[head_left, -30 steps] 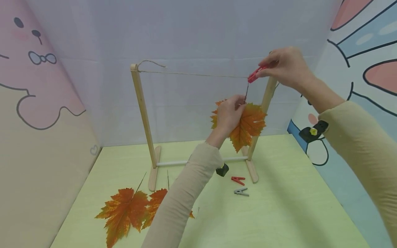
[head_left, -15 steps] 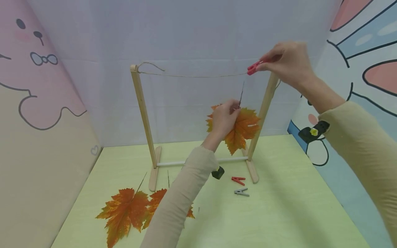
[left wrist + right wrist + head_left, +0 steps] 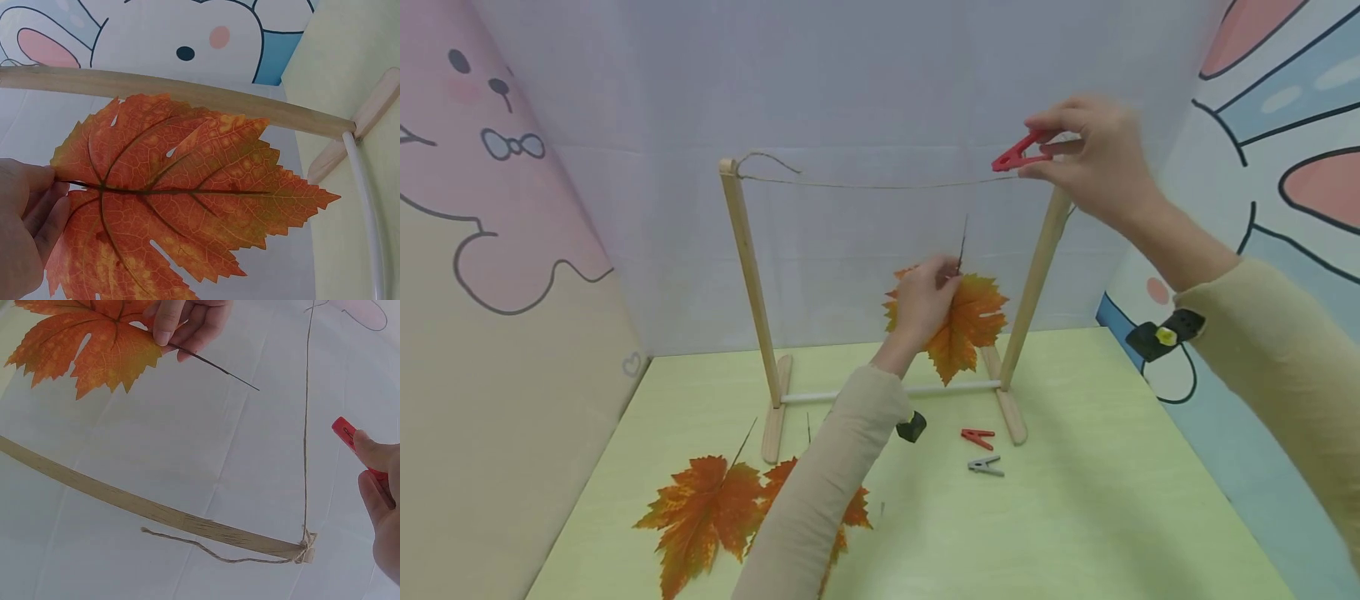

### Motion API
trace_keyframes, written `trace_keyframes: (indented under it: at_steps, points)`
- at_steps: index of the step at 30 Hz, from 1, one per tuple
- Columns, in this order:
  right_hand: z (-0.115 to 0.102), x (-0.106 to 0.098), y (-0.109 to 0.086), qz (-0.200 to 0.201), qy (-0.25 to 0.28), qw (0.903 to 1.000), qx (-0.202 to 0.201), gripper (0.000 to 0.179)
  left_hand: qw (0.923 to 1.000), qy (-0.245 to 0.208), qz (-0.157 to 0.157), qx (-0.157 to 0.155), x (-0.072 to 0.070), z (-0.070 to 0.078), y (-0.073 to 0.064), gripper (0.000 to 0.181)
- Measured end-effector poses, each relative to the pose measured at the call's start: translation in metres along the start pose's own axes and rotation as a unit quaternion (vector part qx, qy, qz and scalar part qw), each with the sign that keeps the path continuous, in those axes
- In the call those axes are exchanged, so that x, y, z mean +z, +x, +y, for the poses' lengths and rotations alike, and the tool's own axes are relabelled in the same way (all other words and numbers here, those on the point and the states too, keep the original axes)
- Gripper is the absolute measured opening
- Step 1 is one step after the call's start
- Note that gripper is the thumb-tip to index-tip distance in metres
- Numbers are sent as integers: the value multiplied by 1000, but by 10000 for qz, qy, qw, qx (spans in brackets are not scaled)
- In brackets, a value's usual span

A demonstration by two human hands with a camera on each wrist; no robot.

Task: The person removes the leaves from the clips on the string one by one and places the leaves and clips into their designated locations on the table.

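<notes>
My left hand (image 3: pixel 925 298) pinches an orange maple leaf (image 3: pixel 966 325) at the base of its dark stem. The stem (image 3: pixel 215 366) points up, its tip below the twine line (image 3: pixel 880 187). In the left wrist view the leaf (image 3: pixel 181 194) spreads out from my fingertips, veins showing. My right hand (image 3: pixel 1093 154) pinches a red clothespin (image 3: pixel 1017 155) by its handle ends, near the right end of the twine. The right wrist view shows that clothespin (image 3: pixel 345 432) apart from the twine (image 3: pixel 305 437).
The twine is tied between two wooden posts (image 3: pixel 751 283) joined by a white rod (image 3: pixel 955 386). A red clothespin (image 3: pixel 977 437) and a grey clothespin (image 3: pixel 985 466) lie by the right foot. More maple leaves (image 3: pixel 700 517) lie at the front left, partly behind my left sleeve.
The leaf, held in my left hand, has moved down and left, its stem leaving the clothespin. My right hand has lifted the clothespin off the twine, and the twine sags slightly.
</notes>
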State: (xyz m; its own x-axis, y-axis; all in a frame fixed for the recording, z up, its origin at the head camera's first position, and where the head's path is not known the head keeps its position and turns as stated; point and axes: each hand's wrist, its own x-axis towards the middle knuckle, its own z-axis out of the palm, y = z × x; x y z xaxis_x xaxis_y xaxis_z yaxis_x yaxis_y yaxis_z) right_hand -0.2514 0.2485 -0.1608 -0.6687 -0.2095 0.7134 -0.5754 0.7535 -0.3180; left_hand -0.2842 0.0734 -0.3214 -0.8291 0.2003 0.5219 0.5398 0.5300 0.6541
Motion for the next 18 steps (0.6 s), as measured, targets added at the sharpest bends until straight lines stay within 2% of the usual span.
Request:
trace_keyframes:
  at_steps: [6,14,18]
  points:
    - [0,5,-8,-122,-120,9993,-319,32,9999,-114,69,-98,-6,-10,-5,18]
    - [2,14,-20,-360,-207,9962,-762,31,9999,-86,129,-7,-13,-25,-11,17]
    - [2,18,-26,-469,-265,9942,-926,33,9997,-117,150,-147,-18,-33,-15,16]
